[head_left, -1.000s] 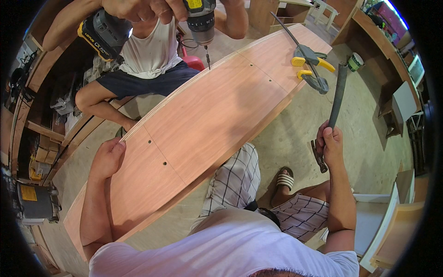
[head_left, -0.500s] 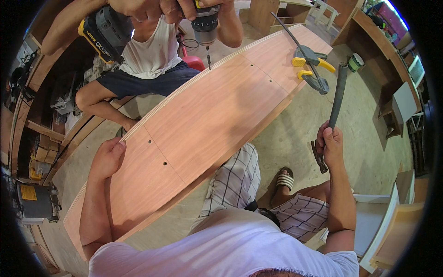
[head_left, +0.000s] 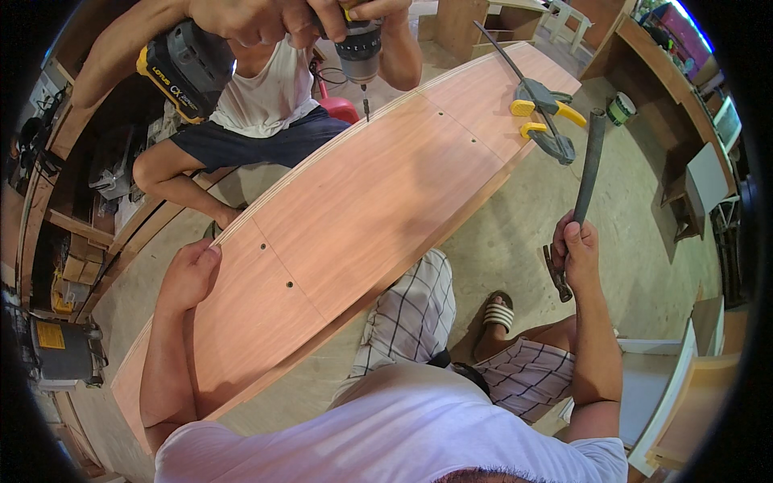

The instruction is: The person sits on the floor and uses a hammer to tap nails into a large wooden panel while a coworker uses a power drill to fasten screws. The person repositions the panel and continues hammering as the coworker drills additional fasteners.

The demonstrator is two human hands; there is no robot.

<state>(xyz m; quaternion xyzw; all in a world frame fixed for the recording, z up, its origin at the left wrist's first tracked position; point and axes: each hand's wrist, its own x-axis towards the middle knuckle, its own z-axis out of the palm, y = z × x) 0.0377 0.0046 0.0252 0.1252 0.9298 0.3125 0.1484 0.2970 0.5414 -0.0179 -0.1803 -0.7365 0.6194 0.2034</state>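
A long, curved-edge wooden panel (head_left: pixel 354 201) stretches from lower left to upper right in front of me. My left hand (head_left: pixel 190 274) is closed on its far edge, with the fingers partly hidden. In my right hand (head_left: pixel 577 249) is a claw hammer (head_left: pixel 592 165), gripped close to its head, the dark handle pointing up. Across the panel, another person's hands (head_left: pixel 322 20) hold a yellow-and-black cordless drill (head_left: pixel 358 52). Its bit points down at the panel's far edge. Dark screw spots (head_left: pixel 289 284) show along thin pencil lines.
A black-and-yellow bar clamp (head_left: pixel 543 121) grips the panel's right end. Beyond it, a small tub (head_left: pixel 620 109) stands on the floor. Wooden shelving (head_left: pixel 80 217) lines the left, near a dark case (head_left: pixel 64 352). White-edged furniture pieces (head_left: pixel 656 386) stand at lower right.
The other person's drill has tipped slightly, its battery end dropping a little. The panel has shifted very slightly right. My hands keep their grips.
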